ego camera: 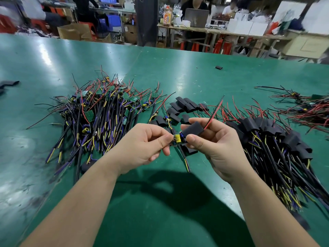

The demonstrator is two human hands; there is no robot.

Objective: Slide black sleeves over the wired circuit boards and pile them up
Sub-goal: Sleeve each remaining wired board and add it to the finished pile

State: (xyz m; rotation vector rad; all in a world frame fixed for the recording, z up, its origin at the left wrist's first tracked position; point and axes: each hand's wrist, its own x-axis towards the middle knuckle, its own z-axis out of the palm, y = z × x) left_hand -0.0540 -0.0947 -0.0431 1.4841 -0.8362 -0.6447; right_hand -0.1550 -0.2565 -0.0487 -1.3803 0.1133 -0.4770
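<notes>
Big green table, shiny with light. Behind it, a dark post, brown boxes, desks, red stools.

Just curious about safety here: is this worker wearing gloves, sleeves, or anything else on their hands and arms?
No. The left hand and right hand are bare: no gloves, rings or watch show. Both forearms are uncovered to the picture's edge.

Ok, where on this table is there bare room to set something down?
Bare: the near table below the left hand, pinching a circuit board, and right hand, gripping its black sleeve, between unsleeved pile and sleeved pile; the far stretch beyond both, holding one stray sleeve. Crowded: the middle band through the loose sleeves, and the wire tangle far right.
</notes>
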